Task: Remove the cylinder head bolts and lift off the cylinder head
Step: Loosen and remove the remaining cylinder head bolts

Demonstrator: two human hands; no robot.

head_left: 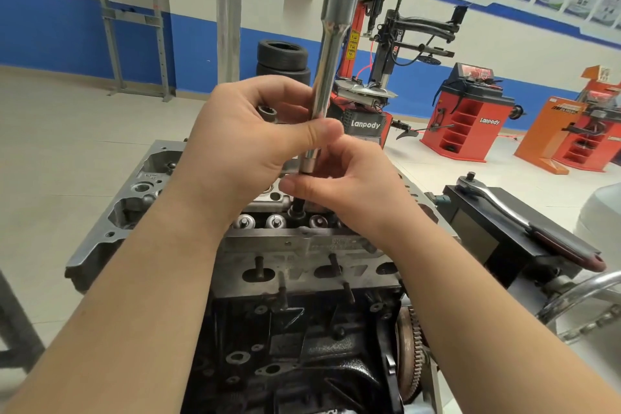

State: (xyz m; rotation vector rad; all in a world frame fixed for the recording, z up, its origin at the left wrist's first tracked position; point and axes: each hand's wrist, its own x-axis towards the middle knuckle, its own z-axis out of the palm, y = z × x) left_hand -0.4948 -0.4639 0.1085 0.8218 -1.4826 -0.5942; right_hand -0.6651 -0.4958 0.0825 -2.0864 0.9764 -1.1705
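— Above the cylinder head (pixel 302 239), what's each hand doing?

— Starting left of it: the left hand (pixel 242 144) grips the long socket (pixel 331 54) mid-shaft, fingers and thumb curled round. Its long axis stands nearly upright, the wide end uppermost. The right hand (pixel 349 185) pinches the lower tip.

— And the bolt (pixel 297 208)?

— Directly under that tip, seemingly still in the head. The right hand is nearer it.
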